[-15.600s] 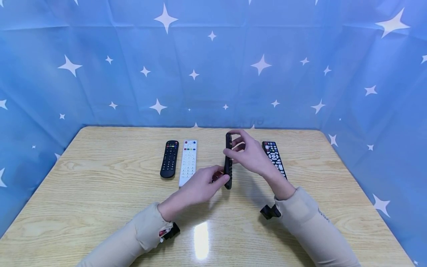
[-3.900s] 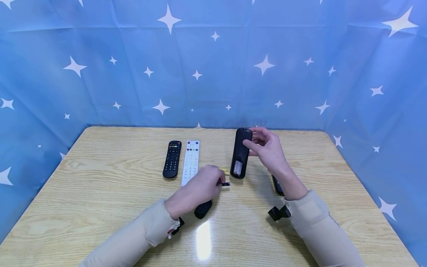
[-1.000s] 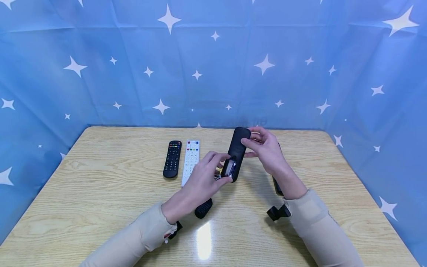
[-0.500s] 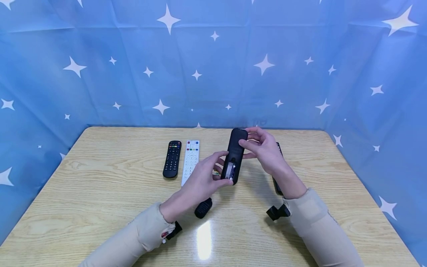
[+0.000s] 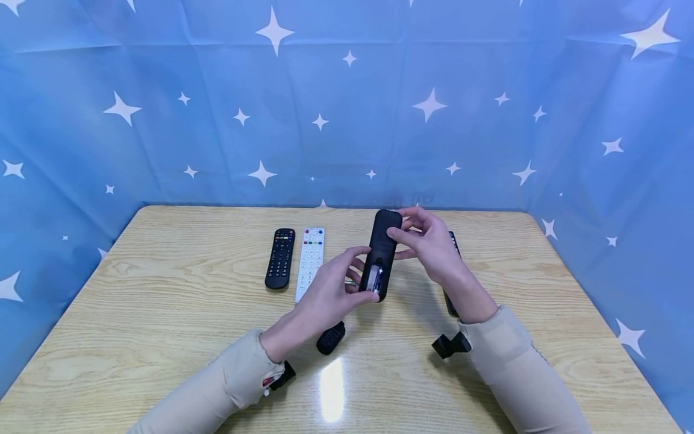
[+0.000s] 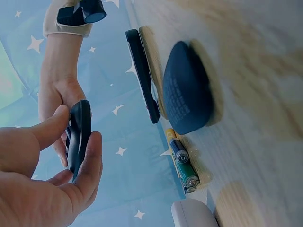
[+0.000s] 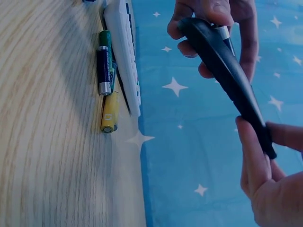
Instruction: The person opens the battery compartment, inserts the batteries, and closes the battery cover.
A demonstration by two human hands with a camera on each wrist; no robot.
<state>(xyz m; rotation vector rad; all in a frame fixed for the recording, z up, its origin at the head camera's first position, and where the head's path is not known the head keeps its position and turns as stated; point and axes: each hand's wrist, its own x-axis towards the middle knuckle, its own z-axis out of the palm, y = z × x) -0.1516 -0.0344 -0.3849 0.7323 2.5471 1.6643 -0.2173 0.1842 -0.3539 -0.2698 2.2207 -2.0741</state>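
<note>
A black remote control (image 5: 383, 241) is held above the table, its back toward the head camera and its battery compartment uncovered. One dark battery (image 5: 378, 280) with a silver end sits along the right side of the compartment. My left hand (image 5: 331, 289) grips the lower end of the remote, thumb at the battery's end and fingers along the far edge. My right hand (image 5: 428, 244) pinches the upper part between thumb and fingers. On the table below lies the black battery cover (image 6: 187, 90). Several batteries (image 7: 105, 71), green, dark blue and yellow, lie near the white remote (image 7: 124, 52).
Left of the hands, a second black remote (image 5: 279, 259) lies beside the white one. Another black remote (image 5: 451, 301) is partly hidden behind the right forearm. A blue star-patterned curtain (image 5: 347, 120) encloses the back and sides of the wooden table (image 5: 179, 301).
Since several seconds ago, my left hand has come from the loose batteries to the remote, and a battery now sits in its compartment. During the last second the remote has turned slightly more upright.
</note>
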